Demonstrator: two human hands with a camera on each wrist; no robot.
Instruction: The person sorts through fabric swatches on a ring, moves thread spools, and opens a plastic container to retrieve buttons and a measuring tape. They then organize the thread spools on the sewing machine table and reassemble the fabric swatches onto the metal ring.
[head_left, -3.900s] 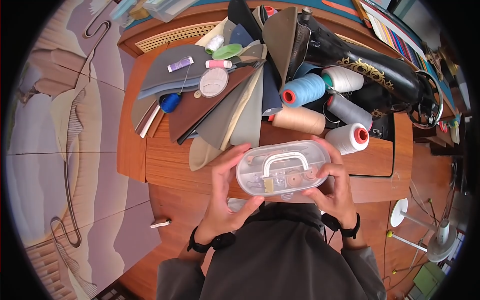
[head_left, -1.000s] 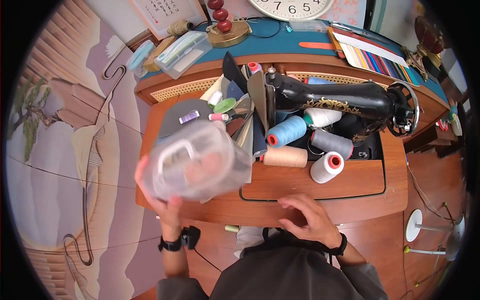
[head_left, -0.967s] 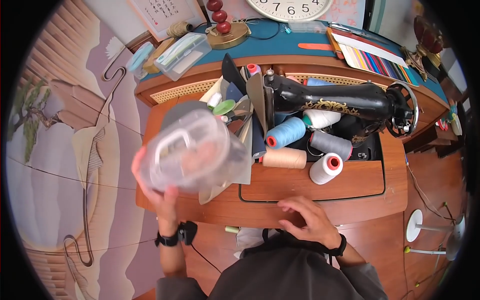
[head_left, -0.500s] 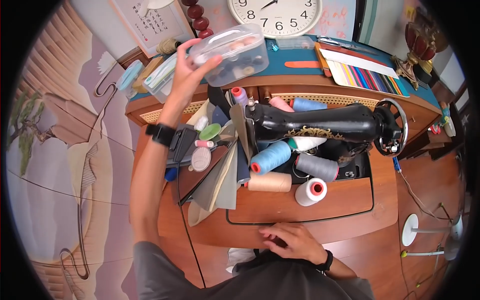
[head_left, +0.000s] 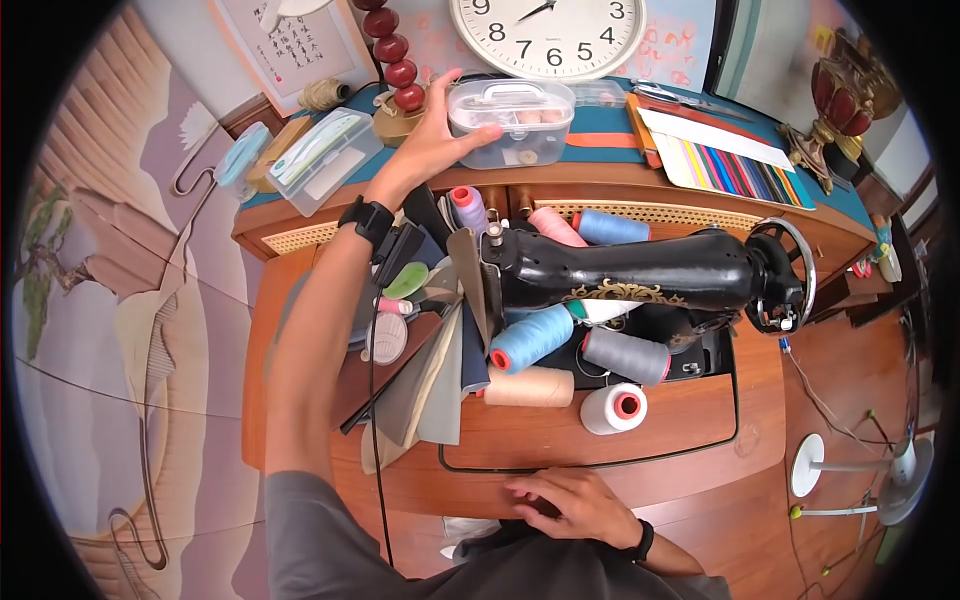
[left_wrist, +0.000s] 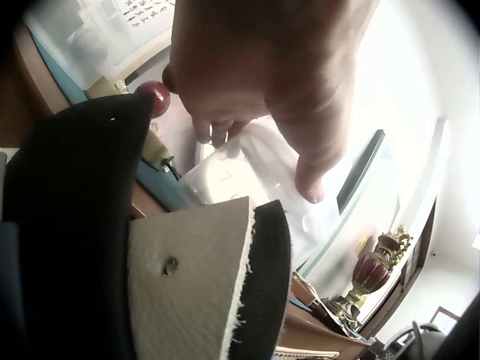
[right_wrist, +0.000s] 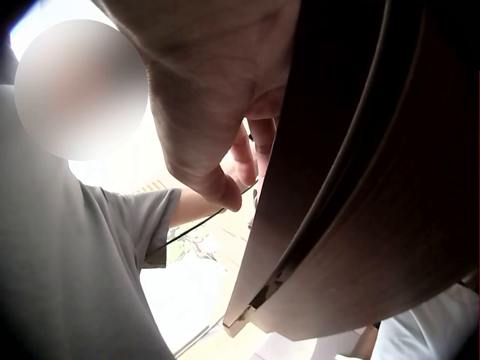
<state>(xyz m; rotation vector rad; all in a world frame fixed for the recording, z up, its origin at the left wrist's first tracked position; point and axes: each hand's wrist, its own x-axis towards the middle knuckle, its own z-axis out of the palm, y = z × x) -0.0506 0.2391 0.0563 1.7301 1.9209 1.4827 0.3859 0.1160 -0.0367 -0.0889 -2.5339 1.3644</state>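
My left hand (head_left: 425, 150) reaches to the back shelf and grips the left end of a clear plastic storage box (head_left: 530, 148) with a white carry handle. The thumb lies across its front and the fingers pass behind it. Small round items show through the wall. In the left wrist view, the fingers and thumb (left_wrist: 309, 180) straddle the see-through box, partly behind leather pieces. My right hand (head_left: 578, 505) rests at the front edge of the wooden table, loosely curled and holding nothing. The right wrist view shows its fingers beside the dark table edge.
A black sewing machine (head_left: 630, 268) stands on the table (head_left: 600, 455), with thread cones (head_left: 533, 338) before it. Fabric and leather swatches (head_left: 440, 375) fan out below my left forearm. The shelf also holds another clear box (head_left: 325, 165), a lamp stem (head_left: 398, 72), a clock (head_left: 553, 35) and a colour card (head_left: 735, 165).
The box, earlier held in both hands over the table, was carried by the left hand up to the back shelf. The right hand let go and stays at the table's front edge.
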